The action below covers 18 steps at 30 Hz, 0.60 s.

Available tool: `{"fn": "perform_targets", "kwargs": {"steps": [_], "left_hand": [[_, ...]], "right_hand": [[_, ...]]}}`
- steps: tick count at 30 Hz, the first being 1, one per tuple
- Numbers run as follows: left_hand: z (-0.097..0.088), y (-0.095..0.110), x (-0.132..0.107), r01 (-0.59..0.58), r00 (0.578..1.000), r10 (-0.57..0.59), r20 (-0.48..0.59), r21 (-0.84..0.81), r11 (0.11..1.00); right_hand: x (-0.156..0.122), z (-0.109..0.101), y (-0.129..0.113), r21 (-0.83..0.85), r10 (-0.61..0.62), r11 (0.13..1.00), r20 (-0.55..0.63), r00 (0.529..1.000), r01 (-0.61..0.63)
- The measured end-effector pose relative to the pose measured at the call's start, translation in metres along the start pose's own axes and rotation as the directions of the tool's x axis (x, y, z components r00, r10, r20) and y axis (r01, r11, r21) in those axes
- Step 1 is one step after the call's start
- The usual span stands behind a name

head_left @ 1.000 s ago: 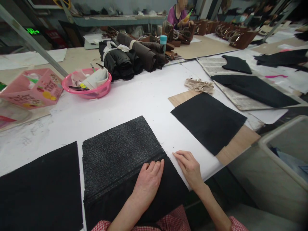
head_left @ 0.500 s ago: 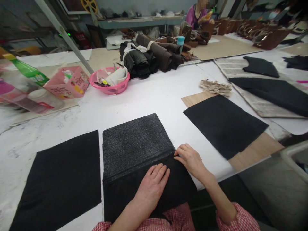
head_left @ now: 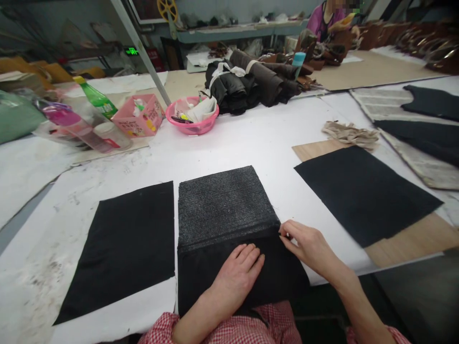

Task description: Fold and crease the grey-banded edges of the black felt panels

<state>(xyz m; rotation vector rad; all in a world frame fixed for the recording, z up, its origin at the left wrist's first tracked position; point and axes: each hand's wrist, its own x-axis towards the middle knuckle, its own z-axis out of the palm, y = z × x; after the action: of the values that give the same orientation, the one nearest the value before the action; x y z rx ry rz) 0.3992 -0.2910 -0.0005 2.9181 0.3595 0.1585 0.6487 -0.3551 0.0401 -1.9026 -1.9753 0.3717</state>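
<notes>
A stack of dark grey ribbed fabric pieces (head_left: pixel 224 203) lies in front of me on the white table (head_left: pixel 251 138), its near part hanging over the table edge. My left hand (head_left: pixel 238 274) lies flat on the near, black part of the stack, fingers stretched out. My right hand (head_left: pixel 308 244) is at the stack's right edge, its fingertips pinched on the edge of a fabric piece. A single black fabric sheet (head_left: pixel 125 243) lies just left of the stack. Another black sheet (head_left: pixel 366 191) rests on a brown board (head_left: pixel 412 239) to the right.
A pink basin (head_left: pixel 193 117), a pink box (head_left: pixel 139 114), a green bottle (head_left: pixel 95 98) and plastic containers stand at the back left. Rolled dark fabric (head_left: pixel 251 83) lies behind. Beige gloves (head_left: pixel 351 134) sit right of centre. Another person (head_left: pixel 326 19) works at the far table.
The view has swung left, so everything sits further right in the picture. My right hand has gone from the bare table to the stack's right edge and pinched it. The left hand stays flat.
</notes>
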Motion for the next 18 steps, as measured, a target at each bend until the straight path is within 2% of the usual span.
{"fn": "perform_targets", "kwargs": {"steps": [4,8,11,15,18], "left_hand": [[-0.001,-0.001,-0.003,0.015,1.000,-0.015,-0.005,-0.024,1.000],[0.002,-0.001,-0.006,0.022,0.999,-0.024,-0.032,-0.070,0.997],[0.000,-0.003,-0.008,0.033,0.998,-0.042,-0.051,-0.170,0.985],[-0.012,-0.008,-0.003,0.115,0.977,-0.171,-0.126,-0.361,0.925],[-0.022,-0.013,0.014,0.126,0.954,-0.230,-0.194,-0.437,0.891]], "right_hand": [[-0.005,0.002,0.003,0.067,0.097,0.993,0.053,0.994,-0.101],[-0.004,0.003,0.005,0.122,0.124,0.984,0.055,0.991,-0.130],[-0.005,0.001,0.004,0.162,0.187,0.968,0.034,0.982,-0.190],[-0.011,-0.003,0.000,0.284,0.264,0.926,-0.017,0.964,-0.248],[-0.015,-0.004,-0.005,0.416,0.280,0.863,0.078,0.957,-0.287]]}}
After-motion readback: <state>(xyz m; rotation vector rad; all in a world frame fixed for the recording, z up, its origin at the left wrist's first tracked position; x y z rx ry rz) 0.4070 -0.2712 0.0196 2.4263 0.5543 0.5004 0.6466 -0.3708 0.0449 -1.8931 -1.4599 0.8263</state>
